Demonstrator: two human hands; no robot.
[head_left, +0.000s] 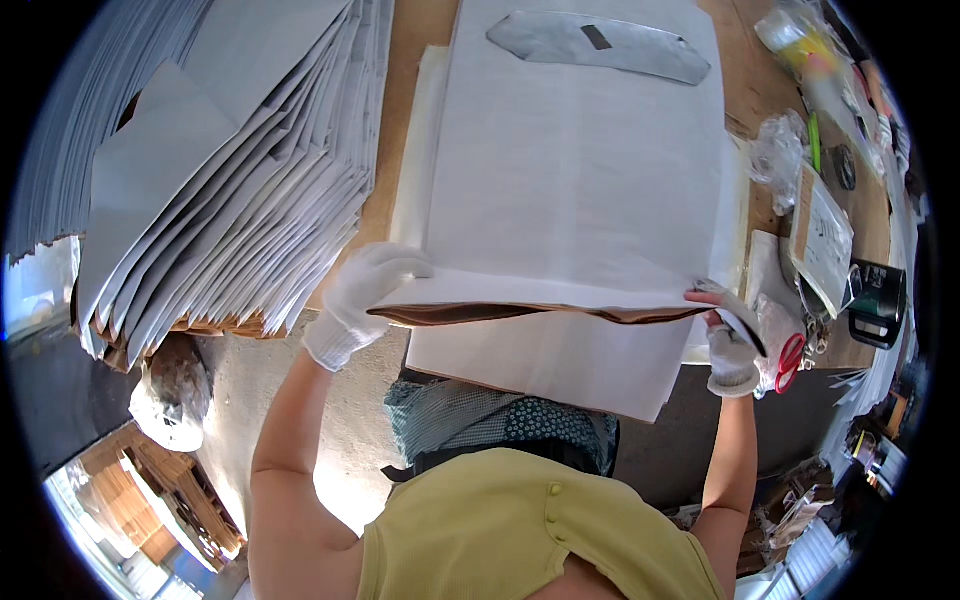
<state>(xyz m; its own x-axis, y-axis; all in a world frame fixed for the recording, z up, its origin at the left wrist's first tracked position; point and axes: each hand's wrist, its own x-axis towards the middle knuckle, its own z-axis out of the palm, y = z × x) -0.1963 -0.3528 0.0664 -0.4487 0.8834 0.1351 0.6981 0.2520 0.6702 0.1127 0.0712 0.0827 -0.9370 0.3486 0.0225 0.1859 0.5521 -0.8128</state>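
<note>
While left hand (368,285) and right hand (732,345) fingers grasp white paper (575,200) near table's (742,70) front edge | probably light, creasable | hold: side corners

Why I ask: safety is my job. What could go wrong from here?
Some fingers of the white-gloved right hand look bare against the edge of the white, brown-lined paper, perhaps risking a paper cut. Red-handled scissors near that hand might be knocked. A fanned stack of folded white paper sits at the edge of the brown tabletop, beside the white-gloved left hand; a bump could spill it.
</note>
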